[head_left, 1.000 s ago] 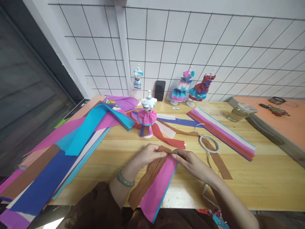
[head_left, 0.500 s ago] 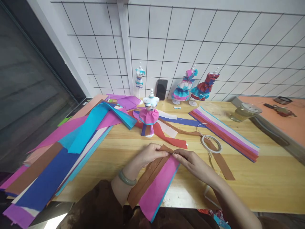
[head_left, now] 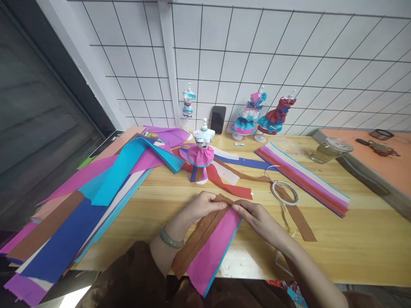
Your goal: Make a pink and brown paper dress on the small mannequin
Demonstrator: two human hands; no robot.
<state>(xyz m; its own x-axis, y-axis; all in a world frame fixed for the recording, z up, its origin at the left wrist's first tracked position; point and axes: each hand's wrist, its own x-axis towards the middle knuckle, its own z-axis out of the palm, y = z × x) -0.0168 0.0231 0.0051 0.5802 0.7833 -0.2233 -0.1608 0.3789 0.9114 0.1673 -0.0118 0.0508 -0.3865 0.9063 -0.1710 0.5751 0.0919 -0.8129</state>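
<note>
My left hand (head_left: 206,206) pinches the far end of a brown crepe paper strip (head_left: 199,239), thumb on top. Close beside it, my right hand (head_left: 252,214) is closed on the same end, thumb and fingers together. A pink paper piece with a blue edge (head_left: 213,252) lies along the brown strip and hangs down past the table's front edge. Whether the two are joined is not clear. Beyond my hands stands a small white dress form (head_left: 203,139) wearing a ruffled pink skirt (head_left: 201,156) with a thin blue hem.
Long coloured paper strips (head_left: 73,218) spread over the left side. A tape roll (head_left: 285,193) lies right of my hands, near a striped paper stack (head_left: 305,179). A phone (head_left: 218,119), dressed forms (head_left: 248,115) and a glass cup (head_left: 332,149) stand farther back.
Almost nothing differs. Both hands keep their pinch on the brown strip's end, and the view has shifted very slightly.
</note>
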